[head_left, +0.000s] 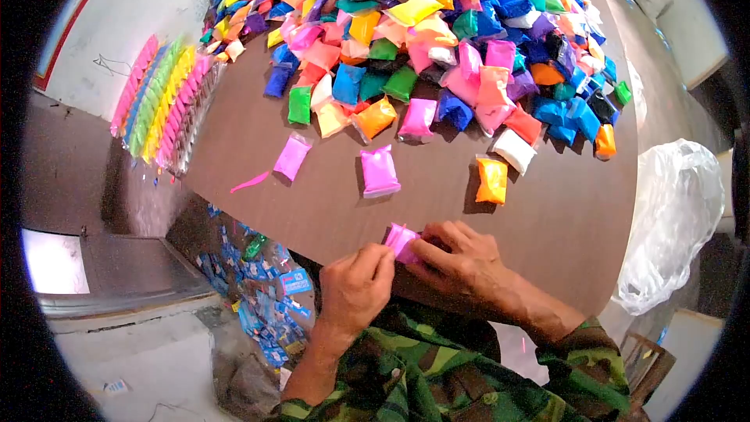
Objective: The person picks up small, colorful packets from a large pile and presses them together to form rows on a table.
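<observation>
Near the front edge of the brown table (312,211), a small pink packet (402,243) is between my two hands. My left hand (359,285) is closed, its thumb and forefinger pinched at the packet's left side. My right hand (457,258) grips the packet's right side with bent fingers. Beyond the hands lie a pink packet (380,171), a tilted pink packet (292,158) and an orange packet (491,181). A thin pink strip (250,182) rests left of them.
A large heap of colourful packets (414,12) covers the table's far part. Long twisted coloured packs (160,101) stand at the left edge. A clear plastic bag (672,223) hangs at the right. Blue wrappers (258,297) lie below on the left.
</observation>
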`<move>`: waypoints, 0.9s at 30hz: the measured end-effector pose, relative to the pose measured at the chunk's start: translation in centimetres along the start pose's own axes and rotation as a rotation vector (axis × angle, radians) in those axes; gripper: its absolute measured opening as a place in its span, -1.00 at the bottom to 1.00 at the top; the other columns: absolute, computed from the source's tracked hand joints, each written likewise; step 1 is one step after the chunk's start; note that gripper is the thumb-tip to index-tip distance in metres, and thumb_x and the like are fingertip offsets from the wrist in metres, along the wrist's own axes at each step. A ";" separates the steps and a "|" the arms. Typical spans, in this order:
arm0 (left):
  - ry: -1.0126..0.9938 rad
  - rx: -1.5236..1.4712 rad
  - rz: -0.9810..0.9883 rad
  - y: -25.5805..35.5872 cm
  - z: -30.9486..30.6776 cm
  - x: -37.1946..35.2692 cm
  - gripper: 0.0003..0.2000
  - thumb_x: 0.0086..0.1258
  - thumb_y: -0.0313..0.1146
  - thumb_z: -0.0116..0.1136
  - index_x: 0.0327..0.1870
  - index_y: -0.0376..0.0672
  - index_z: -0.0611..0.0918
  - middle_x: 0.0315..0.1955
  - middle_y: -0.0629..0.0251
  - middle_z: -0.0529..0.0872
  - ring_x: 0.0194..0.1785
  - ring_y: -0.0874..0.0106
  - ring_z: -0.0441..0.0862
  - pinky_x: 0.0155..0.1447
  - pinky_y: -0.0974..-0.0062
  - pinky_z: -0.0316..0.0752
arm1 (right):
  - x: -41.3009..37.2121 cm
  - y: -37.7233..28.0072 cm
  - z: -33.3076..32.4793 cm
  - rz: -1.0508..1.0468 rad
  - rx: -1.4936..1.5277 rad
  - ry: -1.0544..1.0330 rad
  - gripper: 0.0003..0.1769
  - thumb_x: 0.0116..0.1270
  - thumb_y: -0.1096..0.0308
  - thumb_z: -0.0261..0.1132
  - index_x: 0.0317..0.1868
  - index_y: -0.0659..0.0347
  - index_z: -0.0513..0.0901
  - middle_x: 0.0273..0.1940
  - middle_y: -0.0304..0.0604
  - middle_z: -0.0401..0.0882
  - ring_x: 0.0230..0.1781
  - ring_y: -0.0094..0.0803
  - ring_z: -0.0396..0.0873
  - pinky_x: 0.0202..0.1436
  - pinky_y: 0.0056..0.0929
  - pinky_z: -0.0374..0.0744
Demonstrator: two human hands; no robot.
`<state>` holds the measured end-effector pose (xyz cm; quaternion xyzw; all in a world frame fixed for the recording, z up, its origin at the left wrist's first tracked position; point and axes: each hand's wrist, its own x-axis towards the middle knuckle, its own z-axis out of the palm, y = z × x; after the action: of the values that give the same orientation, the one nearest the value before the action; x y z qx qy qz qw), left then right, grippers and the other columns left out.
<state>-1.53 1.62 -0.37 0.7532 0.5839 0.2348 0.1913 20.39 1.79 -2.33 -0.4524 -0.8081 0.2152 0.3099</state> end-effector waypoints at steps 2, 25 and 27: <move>-0.021 0.041 -0.001 -0.8 0.8 -0.3 -0.89 0.49 -0.34 0.37 -0.19 -0.17 0.74 -0.50 0.04 0.77 -0.40 0.01 0.78 -0.34 0.12 0.59 | 0.0 0.1 0.0 -0.005 0.003 -0.001 -0.73 0.32 0.25 0.54 0.00 0.05 0.77 -0.06 -0.15 0.65 -0.16 -0.18 0.70 -0.24 -0.20 0.72; 0.215 0.130 -0.350 -9.6 -5.2 -0.5 -0.85 0.48 -0.32 0.40 -0.17 -0.23 0.78 -0.49 0.13 0.73 -0.44 0.28 0.70 -0.31 0.29 0.52 | 0.0 -0.1 0.0 0.068 -0.064 0.103 -0.73 0.26 0.25 0.58 -0.08 0.05 0.74 -0.14 -0.16 0.66 -0.22 -0.21 0.70 -0.32 -0.25 0.69; 0.215 0.190 -0.286 -9.9 -6.1 0.2 -0.80 0.47 -0.29 0.41 -0.08 -0.24 0.81 -0.35 0.11 0.83 -0.30 0.25 0.77 -0.18 0.29 0.60 | -0.1 0.1 0.1 0.092 -0.091 0.127 -0.72 0.25 0.27 0.59 -0.07 0.05 0.75 -0.13 -0.15 0.65 -0.23 -0.20 0.71 -0.32 -0.25 0.69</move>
<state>-12.76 4.32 -0.95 0.6478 0.7215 0.2284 0.0874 20.41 1.76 -2.43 -0.5153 -0.7741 0.1631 0.3296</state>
